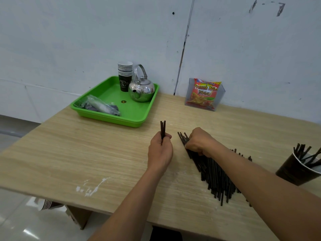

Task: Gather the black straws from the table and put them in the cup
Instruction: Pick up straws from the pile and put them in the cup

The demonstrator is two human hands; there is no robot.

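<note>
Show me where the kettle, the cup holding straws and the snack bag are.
kettle [142, 90], head view, on its round steel body.
cup holding straws [293, 171], head view, on its dark outer wall.
snack bag [204, 94], head view, on the red printed front.

black straws [214, 173]: heaped flat on table | few upright in dark cup [297, 168]; right edge

— Black straws [215, 173] on a light wood-grain table [86, 153], with white smears. Dark brown cup [293, 173], white inside.

— Bright green tray [97, 117]. Shiny silver kettle [142, 89]. Red, yellow and orange snack bag [204, 94]. Pale blue-grey wall [69, 40].
</note>
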